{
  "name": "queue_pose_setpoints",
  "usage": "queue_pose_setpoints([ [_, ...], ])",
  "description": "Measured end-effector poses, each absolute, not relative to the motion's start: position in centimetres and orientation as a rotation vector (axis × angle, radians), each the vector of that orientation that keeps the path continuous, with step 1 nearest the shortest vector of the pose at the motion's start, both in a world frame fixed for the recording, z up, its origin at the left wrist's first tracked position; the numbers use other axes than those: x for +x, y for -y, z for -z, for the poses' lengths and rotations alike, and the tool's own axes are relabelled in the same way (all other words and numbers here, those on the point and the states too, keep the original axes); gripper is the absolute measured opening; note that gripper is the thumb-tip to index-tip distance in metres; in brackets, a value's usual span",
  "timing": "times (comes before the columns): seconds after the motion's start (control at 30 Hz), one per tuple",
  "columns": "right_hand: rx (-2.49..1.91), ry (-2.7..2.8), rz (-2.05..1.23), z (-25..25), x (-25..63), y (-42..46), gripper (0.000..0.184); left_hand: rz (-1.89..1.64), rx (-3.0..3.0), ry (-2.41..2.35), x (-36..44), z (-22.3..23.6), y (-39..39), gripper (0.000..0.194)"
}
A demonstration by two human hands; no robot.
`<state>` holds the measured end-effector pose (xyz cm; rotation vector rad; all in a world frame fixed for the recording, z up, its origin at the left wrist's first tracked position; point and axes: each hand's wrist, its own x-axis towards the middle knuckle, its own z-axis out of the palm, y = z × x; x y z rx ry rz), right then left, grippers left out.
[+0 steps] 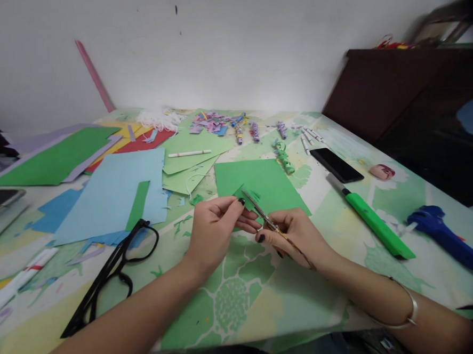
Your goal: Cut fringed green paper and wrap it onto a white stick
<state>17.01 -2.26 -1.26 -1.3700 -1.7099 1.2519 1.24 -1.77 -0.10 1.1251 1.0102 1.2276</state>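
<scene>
Head view, left hand: your left hand (pixel 219 221) pinches thumb against finger on what looks like a small green piece of paper (pixel 234 189), the other fingers loosely curled
Right hand: your right hand (pixel 296 235) is closed around the handles of the scissors (pixel 258 205), whose blades look nearly together and point away from you, tips close to your left thumb
Green paper: the small piece is at the scissor tips, above the green sheet (pixel 260 170), which lies on the tablecloth (pixel 300 306) just beyond your hands
Left side: you have black glasses (pixel 119 259) near your left forearm, and a green strip (pixel 139 204) on a light blue sheet (pixel 101 190)
Right side: a green cutter (pixel 378 224) lies near a black phone (pixel 336 164), with a blue tool (pixel 452 238) further right
Far side: a green paper curl (pixel 284 158) sits just beyond the green sheet, and a pile of paper scraps (pixel 211 122) lies near white string (pixel 161 119)
</scene>
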Motion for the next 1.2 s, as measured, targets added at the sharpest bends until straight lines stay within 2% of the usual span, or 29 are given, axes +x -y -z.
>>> queue_pose_setpoints([
  [0.3, -1.153, 1.726, -1.37, 1.61, 17.21, 2.44, 0.045, -1.232, 1.154, -1.037, 1.26, 0.29, 1.71, 0.024],
  [1.2, -1.184, 1.717, -1.333, 1.71, 16.91, 2.29, 0.045, -1.251, 1.17, -1.078, 1.54, 0.36, 1.79, 0.025],
])
